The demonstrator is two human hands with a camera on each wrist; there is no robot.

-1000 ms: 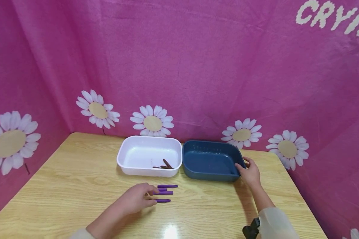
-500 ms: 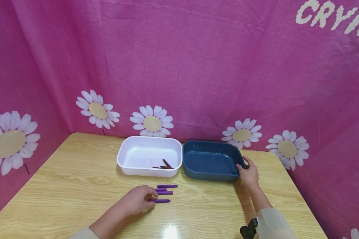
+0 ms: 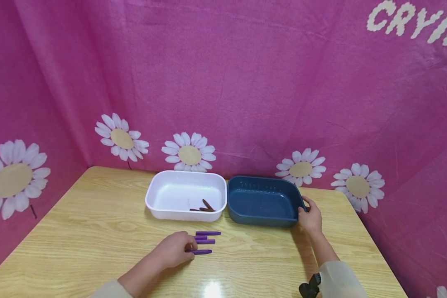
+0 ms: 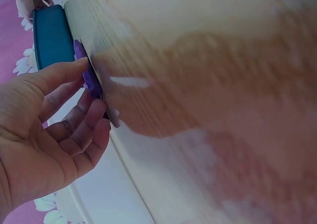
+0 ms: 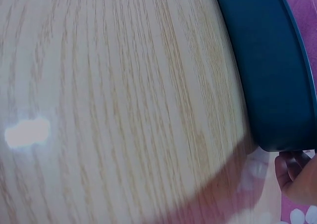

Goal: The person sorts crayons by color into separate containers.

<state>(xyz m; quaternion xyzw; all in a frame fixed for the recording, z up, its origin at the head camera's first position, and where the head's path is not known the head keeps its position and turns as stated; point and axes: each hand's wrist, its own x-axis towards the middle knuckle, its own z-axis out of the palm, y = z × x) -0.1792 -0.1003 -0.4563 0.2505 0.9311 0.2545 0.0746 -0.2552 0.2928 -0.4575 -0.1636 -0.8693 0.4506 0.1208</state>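
Hands at purple crayon (image 3: 201,251) and blue bin (image 3: 262,202) rim; bare tabletop (image 3: 78,231) leftward

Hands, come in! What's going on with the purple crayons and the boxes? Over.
Left hand pinching nearest purple crayon on table. Right hand gripping blue box rim. Brown crayons in white box. Nothing blocking.

Head view high, looking forward-down; wrist views close, low; all share blue tub (image 3: 262,201).
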